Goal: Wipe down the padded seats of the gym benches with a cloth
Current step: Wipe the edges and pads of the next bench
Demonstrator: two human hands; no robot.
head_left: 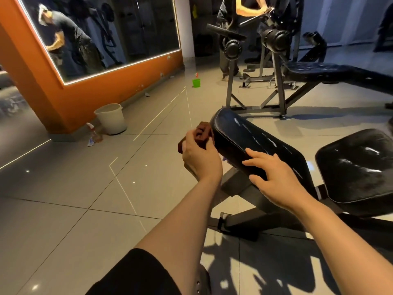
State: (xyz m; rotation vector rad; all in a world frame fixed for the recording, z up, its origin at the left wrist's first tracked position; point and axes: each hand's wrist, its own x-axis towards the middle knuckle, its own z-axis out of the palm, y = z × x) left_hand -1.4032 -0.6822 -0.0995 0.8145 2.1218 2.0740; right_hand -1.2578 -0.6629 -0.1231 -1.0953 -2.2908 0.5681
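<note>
The cloth [201, 133], a soft brown rag that should bunch and fold easily, is balled in the left hand [198, 157] just beside the end of the inclined back pad [251, 143]. The right hand [276, 179] rests on that pad's near edge, fingers spread. The glossy, wet-looking vinyl likely wipes slick, so a firm fistful of cloth suits.

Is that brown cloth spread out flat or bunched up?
Bunched up. The left hand grips the cloth as a crumpled wad against the end of the long bench pad; no flat sheet shows.
</note>
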